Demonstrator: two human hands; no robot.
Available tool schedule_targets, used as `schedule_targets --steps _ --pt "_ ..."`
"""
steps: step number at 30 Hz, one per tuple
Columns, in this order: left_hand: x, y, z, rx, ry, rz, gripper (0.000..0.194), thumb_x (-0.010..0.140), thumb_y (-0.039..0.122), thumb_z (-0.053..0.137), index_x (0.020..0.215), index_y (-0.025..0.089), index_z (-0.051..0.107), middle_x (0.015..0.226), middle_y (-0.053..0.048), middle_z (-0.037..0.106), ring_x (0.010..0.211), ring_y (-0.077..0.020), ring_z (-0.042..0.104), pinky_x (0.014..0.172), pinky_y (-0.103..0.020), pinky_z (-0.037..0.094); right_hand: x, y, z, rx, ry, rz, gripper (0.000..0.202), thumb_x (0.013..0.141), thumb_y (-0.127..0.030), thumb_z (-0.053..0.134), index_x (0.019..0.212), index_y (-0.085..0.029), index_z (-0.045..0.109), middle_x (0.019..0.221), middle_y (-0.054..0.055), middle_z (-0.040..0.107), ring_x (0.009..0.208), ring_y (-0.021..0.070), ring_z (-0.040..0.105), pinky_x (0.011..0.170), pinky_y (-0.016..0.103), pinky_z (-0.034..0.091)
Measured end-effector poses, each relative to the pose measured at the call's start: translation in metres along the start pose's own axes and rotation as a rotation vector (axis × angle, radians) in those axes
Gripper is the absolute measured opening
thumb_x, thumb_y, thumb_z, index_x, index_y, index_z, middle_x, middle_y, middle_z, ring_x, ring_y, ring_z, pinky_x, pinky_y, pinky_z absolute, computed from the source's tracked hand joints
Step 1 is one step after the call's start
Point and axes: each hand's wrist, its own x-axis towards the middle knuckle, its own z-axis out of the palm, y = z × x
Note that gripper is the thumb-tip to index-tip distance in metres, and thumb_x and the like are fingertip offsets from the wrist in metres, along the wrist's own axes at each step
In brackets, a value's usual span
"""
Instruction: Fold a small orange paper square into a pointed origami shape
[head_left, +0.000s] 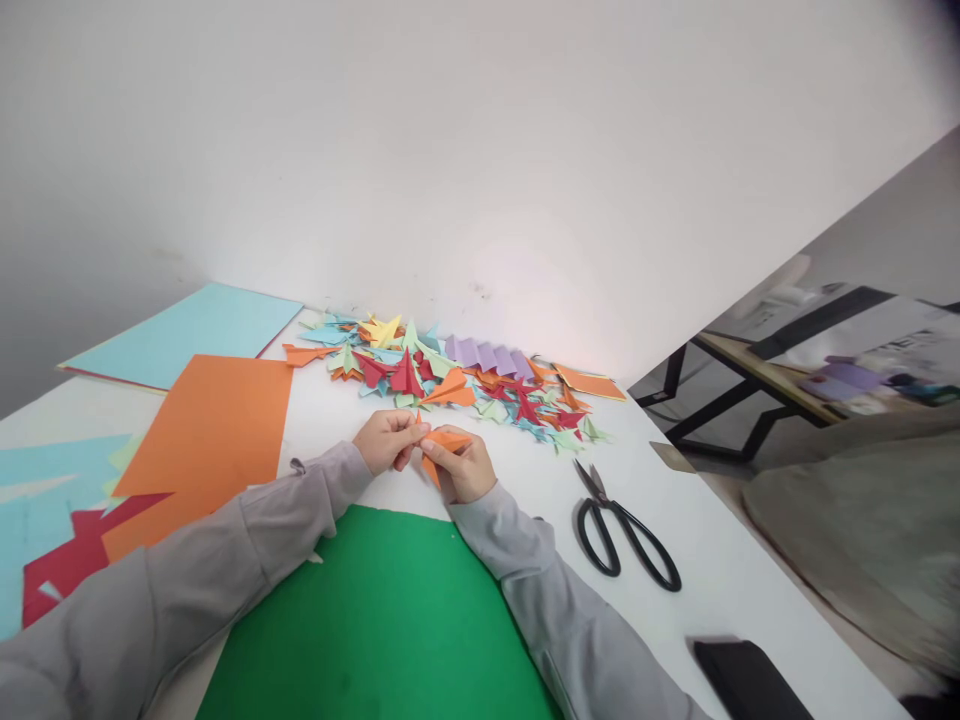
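A small folded piece of orange paper (450, 440) is held between both hands, above the far edge of a green sheet (390, 610). My left hand (390, 440) pinches its left tip between thumb and fingers. Closed round the body of the paper is my right hand (466, 468), its thumb on top. The fingers cover part of the folds. Just beyond the hands lies a pile of small folded paper planes (405, 375) in red, orange, green, blue and yellow, with a pleated purple strip (487, 357) on it.
Black-handled scissors (626, 530) lie to the right, points away from me. A black flat object (750, 680) is at the near right edge. Orange sheets (225, 420), a light blue sheet (187, 335) and red scraps (67, 565) spread on the left. A wall stands behind the table.
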Motion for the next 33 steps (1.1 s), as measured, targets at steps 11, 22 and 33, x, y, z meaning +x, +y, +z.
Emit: schedule_targets --steps 11,22,33 --pt "0.006 -0.006 -0.005 -0.203 0.055 -0.046 0.037 0.065 0.048 0.060 0.053 0.015 0.046 0.032 0.004 0.045 0.026 -0.0079 0.042 0.029 -0.018 0.027 -0.003 -0.009 0.007 0.024 -0.024 0.042 0.022 0.057 -0.036 0.072 0.063 -0.016 0.066 0.054 0.000 0.060 0.049 0.0123 0.049 0.049 0.026 0.039" --pt "0.006 -0.002 -0.003 -0.209 0.145 -0.056 0.029 0.058 0.036 0.069 0.069 0.014 0.054 0.047 0.003 0.056 0.039 -0.0114 0.055 0.033 -0.019 0.039 0.000 -0.009 0.004 0.108 0.122 0.152 0.024 0.057 -0.035 0.071 0.051 -0.015 0.059 0.044 -0.001 0.056 0.035 0.0079 0.045 0.035 0.021 0.035" --pt "0.008 -0.007 -0.006 -0.223 0.200 -0.023 0.036 0.055 0.042 0.071 0.065 0.013 0.051 0.040 0.003 0.053 0.032 -0.0097 0.050 0.031 -0.019 0.038 0.002 -0.008 0.004 0.211 0.185 0.192 0.032 0.061 -0.046 0.065 0.058 -0.014 0.061 0.048 0.001 0.057 0.036 0.0098 0.050 0.030 0.020 0.035"
